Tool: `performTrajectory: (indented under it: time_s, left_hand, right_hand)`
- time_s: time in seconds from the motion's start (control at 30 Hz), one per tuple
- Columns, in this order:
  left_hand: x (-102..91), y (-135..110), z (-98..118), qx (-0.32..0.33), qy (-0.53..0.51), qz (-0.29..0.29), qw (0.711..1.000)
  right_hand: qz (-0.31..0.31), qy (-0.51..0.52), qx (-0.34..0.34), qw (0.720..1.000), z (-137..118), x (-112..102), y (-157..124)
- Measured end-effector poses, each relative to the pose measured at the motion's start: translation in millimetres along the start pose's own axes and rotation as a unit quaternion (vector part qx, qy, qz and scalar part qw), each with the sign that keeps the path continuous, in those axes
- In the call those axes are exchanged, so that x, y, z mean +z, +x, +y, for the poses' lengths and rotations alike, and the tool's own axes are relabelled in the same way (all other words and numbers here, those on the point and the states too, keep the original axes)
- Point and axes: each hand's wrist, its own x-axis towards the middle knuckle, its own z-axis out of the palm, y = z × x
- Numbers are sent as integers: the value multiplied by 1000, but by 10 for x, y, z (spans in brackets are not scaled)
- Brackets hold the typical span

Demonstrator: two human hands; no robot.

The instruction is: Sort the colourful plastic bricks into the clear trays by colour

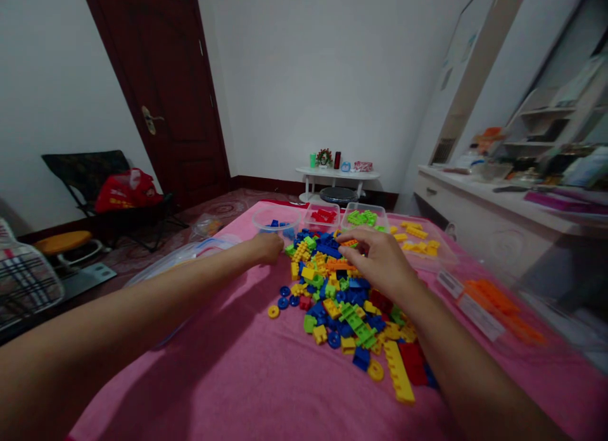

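Observation:
A heap of toy building bricks (327, 282) in yellow, blue, green, red and orange covers the middle of the table. My left hand (268, 248) is closed beside the near rim of a round clear tub (255, 224) with blue bricks in it; its fingers are curled and whatever they hold is hidden. Over the heap's far right side, my right hand (380, 257) reaches down with thumb and fingers apart. A small orange brick (349, 242) shows between them, and I cannot tell if they touch it.
Behind the heap stand a clear box (310, 220) of red bricks and another box (384, 217) of green ones. Yellow bricks (420, 246) lie in a tray at right, orange bricks (498, 305) in a container nearer me. A pink cloth (228, 371) covers the table.

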Motion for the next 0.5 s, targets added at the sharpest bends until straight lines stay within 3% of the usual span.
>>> performTrajectory:
  time_s: [0.13, 0.27, 0.5]
  left_hand:
    - [128, 42, -33, 12, 52, -4, 999]
    - [91, 29, -95, 12, 37, -15, 999]
    - [19, -76, -107, 32, -104, -31, 994]
  right_hand:
    - [-15, -5, -13, 1000, -29, 11, -10]
    - [-28, -12, -22, 999, -41, 15, -16]
    - [-49, -21, -31, 998, -65, 27, -42]
